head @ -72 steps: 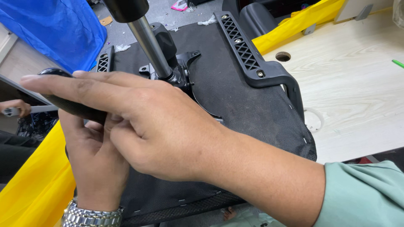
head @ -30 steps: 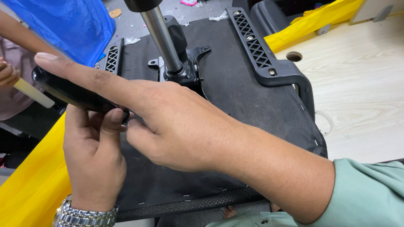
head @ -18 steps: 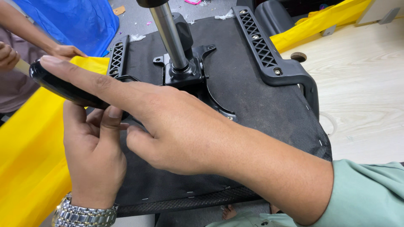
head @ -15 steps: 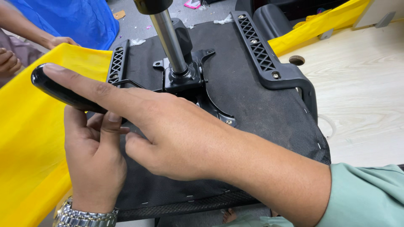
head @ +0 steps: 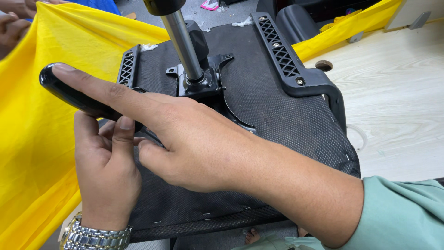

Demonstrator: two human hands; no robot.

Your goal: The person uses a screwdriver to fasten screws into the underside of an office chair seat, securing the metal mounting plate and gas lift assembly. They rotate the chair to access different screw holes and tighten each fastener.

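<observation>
An upturned office chair seat (head: pixel 277 115), black fabric underside up, lies in front of me with a chrome gas cylinder (head: pixel 182 41) rising from its black metal mechanism plate (head: pixel 203 83). My right hand (head: pixel 185 139) lies across the seat, its index finger stretched along a glossy black lever handle (head: pixel 74 95) at the left. My left hand (head: pixel 106 171), with a metal watch at the wrist, comes up from below and its fingers pinch at the lever's base under my right hand. What the fingertips hold there is hidden.
Yellow cloth (head: pixel 41 153) covers the left side and runs behind the seat. Black plastic armrest brackets (head: pixel 282 51) line the seat's edges. A pale wooden surface (head: pixel 397 102) lies at the right. Another person's hands (head: pixel 11 23) are at the top left corner.
The view has shifted, so the yellow cloth now fills the left where blue cloth and another person showed. My hands keep the same hold on the lever.
</observation>
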